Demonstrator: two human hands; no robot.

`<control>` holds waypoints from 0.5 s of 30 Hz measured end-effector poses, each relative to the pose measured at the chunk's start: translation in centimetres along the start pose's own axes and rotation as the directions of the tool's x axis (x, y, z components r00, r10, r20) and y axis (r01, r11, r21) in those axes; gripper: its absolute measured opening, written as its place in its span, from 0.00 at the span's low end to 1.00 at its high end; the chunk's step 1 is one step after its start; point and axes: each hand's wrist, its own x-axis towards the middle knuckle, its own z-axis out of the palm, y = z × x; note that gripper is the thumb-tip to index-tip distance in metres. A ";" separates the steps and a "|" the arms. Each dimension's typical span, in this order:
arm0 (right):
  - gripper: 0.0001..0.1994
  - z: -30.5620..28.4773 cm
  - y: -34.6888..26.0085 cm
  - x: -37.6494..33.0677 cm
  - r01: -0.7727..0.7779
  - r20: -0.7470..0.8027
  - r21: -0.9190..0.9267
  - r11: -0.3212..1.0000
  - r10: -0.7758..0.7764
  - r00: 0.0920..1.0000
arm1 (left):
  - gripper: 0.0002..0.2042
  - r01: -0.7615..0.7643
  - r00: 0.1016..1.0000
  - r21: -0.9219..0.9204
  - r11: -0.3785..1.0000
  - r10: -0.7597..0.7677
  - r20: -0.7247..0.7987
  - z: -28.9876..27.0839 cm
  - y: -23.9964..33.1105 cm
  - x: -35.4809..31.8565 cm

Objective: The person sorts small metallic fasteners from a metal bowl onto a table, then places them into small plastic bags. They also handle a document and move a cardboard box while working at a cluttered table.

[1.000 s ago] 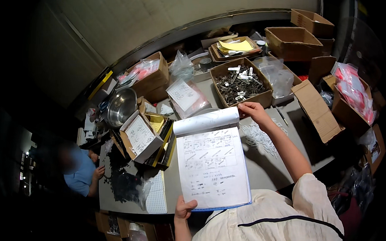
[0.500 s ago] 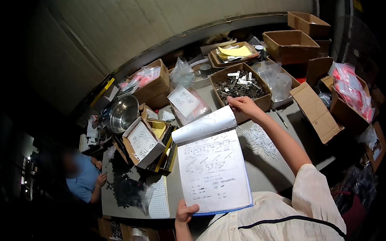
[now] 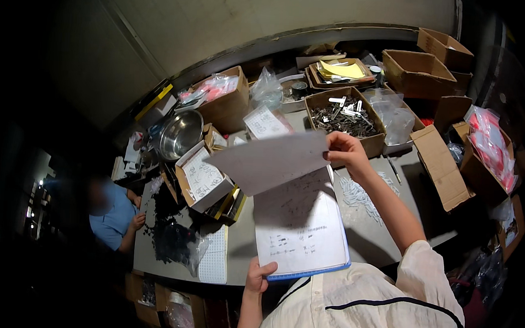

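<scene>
The left hand (image 3: 259,275) grips a blue-edged pad (image 3: 305,249) at its lower left corner, thumb over the page. The fingers of the right hand (image 3: 347,152) pinch the right end of a lifted sheet (image 3: 277,165), which slants above the pad's upper part. On the grey counter (image 3: 413,184), right of the pad, lie scattered small white pieces (image 3: 361,199), a pen (image 3: 394,170) near them. Beyond stands a cardboard box (image 3: 375,146) of dark parts (image 3: 342,120). Leftward sit a metal bowl (image 3: 181,135) and a black mass (image 3: 175,239), possibly small parts; the dim light leaves that uncertain. A person in blue (image 3: 108,215) is beside it.
</scene>
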 end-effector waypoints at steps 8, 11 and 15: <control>0.11 2.3 -0.5 -5.9 0.396 0.273 -0.691 0.605 -0.289 0.918 | 0.18 -0.150 0.959 -0.177 0.973 0.100 -0.265 -1.9 -3.0 0.9; 0.14 2.2 0.1 -7.7 0.423 0.320 -0.777 0.465 -0.287 0.903 | 0.17 -0.159 0.987 -0.079 0.984 0.160 0.004 0.4 -0.7 1.7; 0.22 2.7 1.0 -9.8 0.299 0.175 -0.745 0.596 -0.257 0.950 | 0.18 -0.204 0.977 -0.120 0.972 0.194 -0.089 1.0 -1.1 1.6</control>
